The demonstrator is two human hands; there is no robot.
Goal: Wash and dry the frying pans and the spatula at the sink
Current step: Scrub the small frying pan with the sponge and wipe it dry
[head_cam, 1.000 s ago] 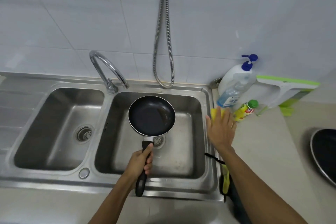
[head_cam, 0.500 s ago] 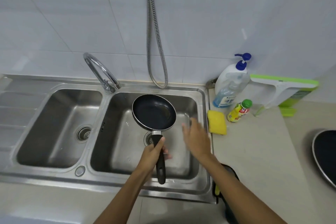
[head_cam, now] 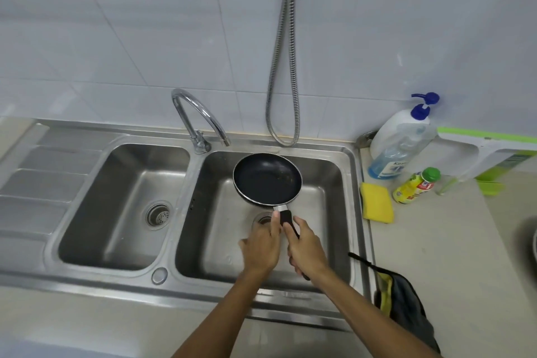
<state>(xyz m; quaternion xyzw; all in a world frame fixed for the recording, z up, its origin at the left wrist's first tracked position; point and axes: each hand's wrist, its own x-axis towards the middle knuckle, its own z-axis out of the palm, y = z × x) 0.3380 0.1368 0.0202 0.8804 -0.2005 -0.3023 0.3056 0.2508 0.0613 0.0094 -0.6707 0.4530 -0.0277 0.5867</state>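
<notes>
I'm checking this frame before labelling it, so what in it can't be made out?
Head view only.
1. The handle of the frying pan: mostly hidden by the right hand gripping it.
2. The drain of the right basin: partly hidden by the left hand and the pan.
3. A dark round thing: cut off by the right edge; possibly a second pan.
4. The soap bottle label: too small and blurred to read.

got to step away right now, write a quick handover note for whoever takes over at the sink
Right hand: grips the frying pan by its handle, over the right basin.
Left hand: open beside the handle, holding nothing.
Sponge and soap bottle on the counter right of the basin. Spatula not in view.
Done: nothing evident; tap not running, no suds.
To do: wash and dry everything.
</notes>
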